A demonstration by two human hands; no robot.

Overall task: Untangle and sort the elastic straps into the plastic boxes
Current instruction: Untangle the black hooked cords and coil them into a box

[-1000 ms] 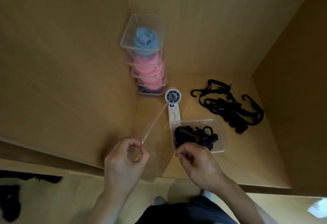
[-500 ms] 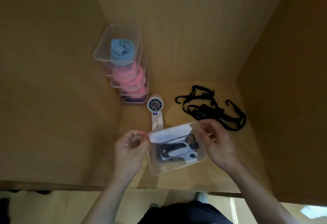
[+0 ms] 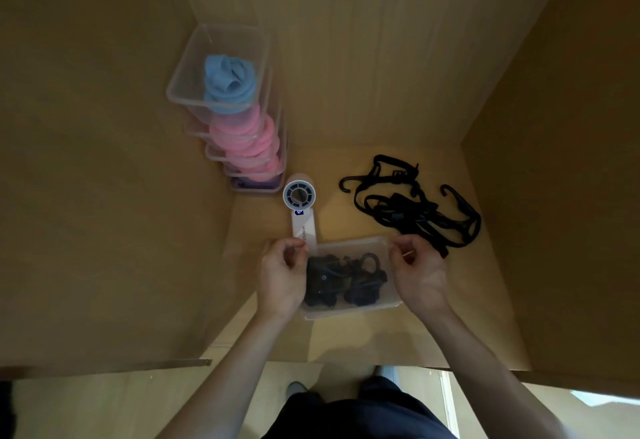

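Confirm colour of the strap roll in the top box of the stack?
Light blue. The strap roll shows best in the head view.

Left hand (image 3: 282, 274) and right hand (image 3: 417, 274) pinch 2 far corners of a clear box (image 3: 346, 312) of black straps (image 3: 343, 279).

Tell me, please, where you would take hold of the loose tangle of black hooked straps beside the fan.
Pinch the free hook at the right end of the tangle, coming from above with the right hand, which is nearest. That hook curls clear of the knotted middle, so it would probably lift without snagging. The right hand is at the far corner of the clear box.
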